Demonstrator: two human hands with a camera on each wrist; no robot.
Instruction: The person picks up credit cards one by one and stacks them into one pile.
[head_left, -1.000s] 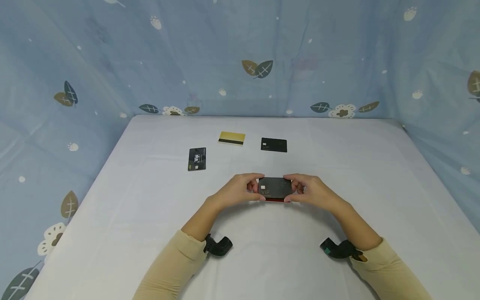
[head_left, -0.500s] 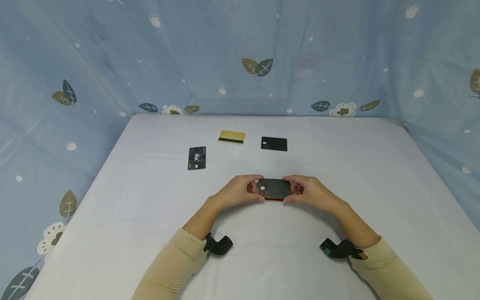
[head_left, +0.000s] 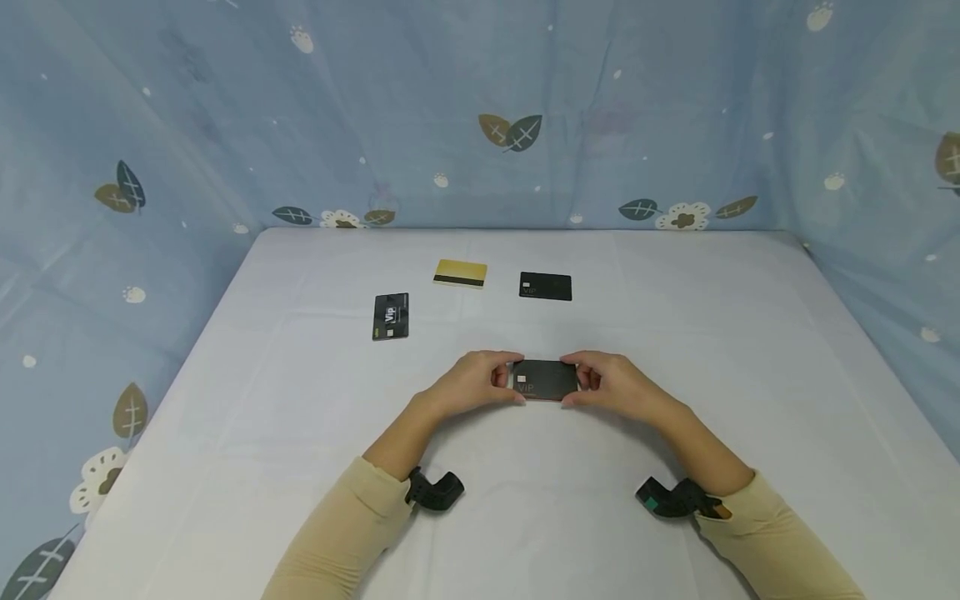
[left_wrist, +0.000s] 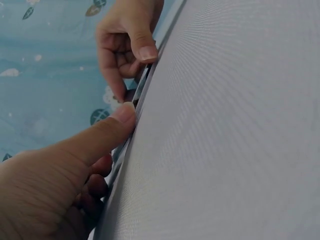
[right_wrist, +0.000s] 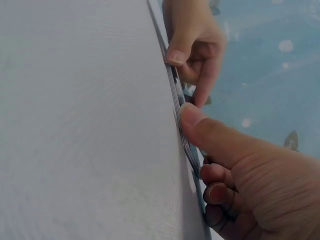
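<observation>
A stack of bank cards (head_left: 546, 380) lies low over the white table, a black card marked VIP on top. My left hand (head_left: 474, 383) pinches its left end between thumb and fingers. At the right end, my right hand (head_left: 621, 385) pinches it the same way. Several thin card edges (right_wrist: 178, 112) show in layers between the thumbs in the right wrist view. The undersides of the cards are hidden. Beyond the hands lie a black VIP card (head_left: 545, 286), a gold card (head_left: 461, 273) with a dark stripe, and an upright-turned black Vip card (head_left: 391, 316).
A white cloth covers the table (head_left: 547, 517). Blue curtains (head_left: 337, 125) with leaf and flower prints hang along the back and both sides. Black wrist cameras (head_left: 437, 490) sit at the cuffs of beige sleeves (head_left: 337, 521).
The red edge that stuck out under the top black card has slid almost out of sight, and the stack is more even. Both hands keep their pinch; the loose cards stay put.
</observation>
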